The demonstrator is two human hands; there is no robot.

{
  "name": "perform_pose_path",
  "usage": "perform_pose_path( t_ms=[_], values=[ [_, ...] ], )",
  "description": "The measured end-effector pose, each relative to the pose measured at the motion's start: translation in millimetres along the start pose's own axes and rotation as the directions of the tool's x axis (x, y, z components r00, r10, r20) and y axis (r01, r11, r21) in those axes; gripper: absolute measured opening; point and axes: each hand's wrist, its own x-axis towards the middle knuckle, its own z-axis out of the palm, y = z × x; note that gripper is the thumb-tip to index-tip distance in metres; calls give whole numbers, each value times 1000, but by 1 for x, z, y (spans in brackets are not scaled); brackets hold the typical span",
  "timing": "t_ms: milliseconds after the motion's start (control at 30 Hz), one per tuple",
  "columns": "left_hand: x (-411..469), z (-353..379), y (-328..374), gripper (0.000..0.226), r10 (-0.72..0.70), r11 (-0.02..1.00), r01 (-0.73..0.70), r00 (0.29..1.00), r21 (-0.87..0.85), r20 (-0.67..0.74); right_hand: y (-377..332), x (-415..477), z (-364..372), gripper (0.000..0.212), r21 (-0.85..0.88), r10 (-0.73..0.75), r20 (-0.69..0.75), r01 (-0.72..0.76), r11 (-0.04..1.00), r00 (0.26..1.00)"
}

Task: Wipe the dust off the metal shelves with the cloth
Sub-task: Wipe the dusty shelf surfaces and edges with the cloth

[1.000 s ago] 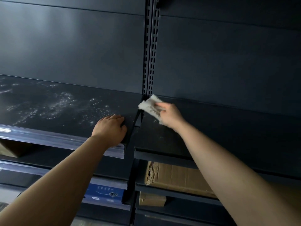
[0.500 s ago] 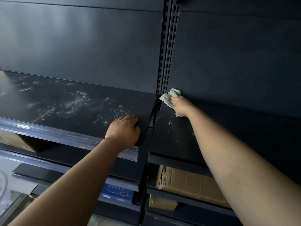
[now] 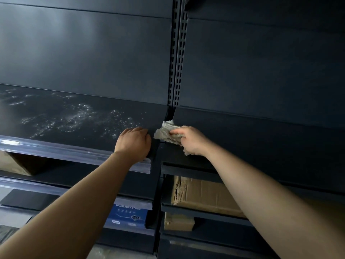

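Two dark metal shelves meet at a slotted upright. The left shelf [image 3: 78, 116] carries pale specks and smears of dust. The right shelf [image 3: 252, 139] looks dark and plain. My right hand [image 3: 192, 141] is shut on a crumpled whitish cloth [image 3: 167, 132], pressed at the left front corner of the right shelf, over the gap between the shelves. My left hand [image 3: 133, 143] rests palm down, fingers curled, on the right end of the left shelf near its front edge, holding nothing.
The slotted upright [image 3: 178, 57] rises between dark back panels. A clear plastic price strip [image 3: 74, 153] runs along the left shelf's front. Below are cardboard boxes [image 3: 203, 195] on the right and a blue printed box [image 3: 128, 215] on a lower left shelf.
My right hand has pulled the cloth from the back corner by the upright forward and a little left, toward the shelf's front. My left hand has stayed on the left shelf.
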Motion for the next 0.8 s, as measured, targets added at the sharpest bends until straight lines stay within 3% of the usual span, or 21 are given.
perform_pose_path(
  t_ms=[100,200,267,333,567,633,700,800],
  values=[
    [-10,-7,-1,31,9,1000,-9,999,7,-31,12,-14,-19,52,170,84,-125,-62,983,989],
    [-20,-11,-8,27,8,998,-9,1000,56,3,40,-21,-53,51,250,246,-286,-176,952,926],
    [-26,-10,-9,29,11,996,-16,998,84,56,60,-30,-61,52,215,355,-284,-301,929,891],
    [-30,-8,-10,34,28,995,-37,995,94,92,67,-36,-53,53,67,384,-249,-380,922,889],
    [-27,-5,-11,48,18,984,-49,984,169,178,3,-50,-2,48,31,133,-78,-131,991,988],
    [-29,-4,-9,49,11,983,-45,983,179,185,-11,-58,6,50,91,97,-40,-93,991,994],
    [-31,-4,-8,49,13,983,-48,982,179,189,-13,-66,3,53,198,105,-82,-87,976,991],
    [-34,-4,-7,50,13,985,-44,983,168,185,7,-84,-26,47,317,236,-260,-148,937,937]
  ],
)
